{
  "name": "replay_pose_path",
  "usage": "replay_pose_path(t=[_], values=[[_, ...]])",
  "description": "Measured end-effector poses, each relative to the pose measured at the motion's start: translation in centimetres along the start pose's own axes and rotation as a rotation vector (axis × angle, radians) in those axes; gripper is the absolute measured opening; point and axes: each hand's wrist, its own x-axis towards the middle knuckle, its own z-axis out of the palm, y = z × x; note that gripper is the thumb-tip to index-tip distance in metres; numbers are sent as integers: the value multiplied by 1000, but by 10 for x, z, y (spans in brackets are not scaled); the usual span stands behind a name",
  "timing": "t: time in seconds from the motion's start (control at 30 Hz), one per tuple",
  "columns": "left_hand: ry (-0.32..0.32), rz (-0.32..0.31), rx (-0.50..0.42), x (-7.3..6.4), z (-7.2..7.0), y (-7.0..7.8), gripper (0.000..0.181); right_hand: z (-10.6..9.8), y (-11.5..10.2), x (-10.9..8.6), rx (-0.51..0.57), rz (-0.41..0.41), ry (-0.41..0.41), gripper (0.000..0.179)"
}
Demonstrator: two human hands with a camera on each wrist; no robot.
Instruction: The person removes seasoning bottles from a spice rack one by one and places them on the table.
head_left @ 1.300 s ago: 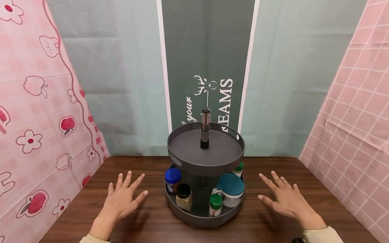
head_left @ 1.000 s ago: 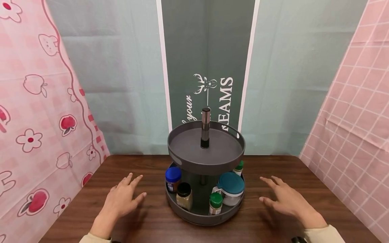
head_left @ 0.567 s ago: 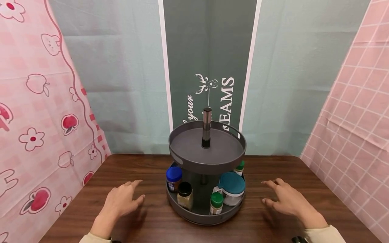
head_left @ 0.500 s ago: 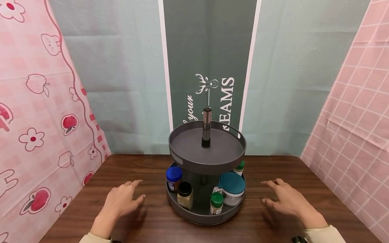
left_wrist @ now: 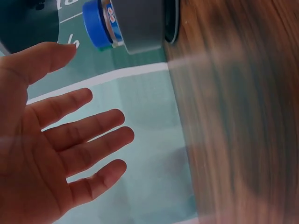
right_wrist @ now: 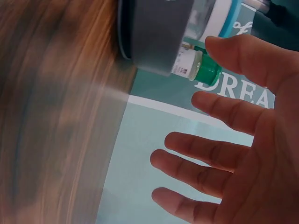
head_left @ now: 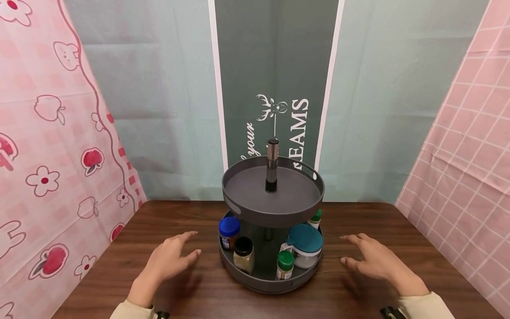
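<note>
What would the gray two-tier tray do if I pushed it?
The gray two-tier tray probably won't bend: its shape looks crisp and round. It might wobble if shoved high, since the upper tier sits up on one pole. The black-lidded jar could slide, though the lower rim might stop it.

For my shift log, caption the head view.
Left hand and right hand flank a tiered tray holding jars on a table.

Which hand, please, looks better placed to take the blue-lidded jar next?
Probably the left hand: it holds nothing and is nearer the blue-lidded jar, while the right hand is across the two-tier tray.
</note>
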Motion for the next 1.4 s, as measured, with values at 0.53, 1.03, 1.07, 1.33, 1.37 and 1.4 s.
replay_pose_path(t=[0.53, 1.03, 1.07, 1.33, 1.37, 1.4], values=[[-56, -118, -278, 8, 20, 21, 35, -1, -12, 11, 90, -76, 31, 62], [-51, -191, -375, 20, 39, 27, 49, -3, -22, 22, 138, -93, -5, 66], [-59, -196, -395, 20, 39, 28, 50, -3, -23, 23, 139, -95, -4, 66], [-108, -214, -515, 26, 47, 32, 58, -1, -28, 28, 157, -127, 6, 65], [-116, -209, -523, 26, 48, 32, 59, -1, -29, 29, 159, -131, 7, 66], [-126, -208, -538, 26, 48, 33, 60, -1, -29, 30, 161, -133, 10, 66]])
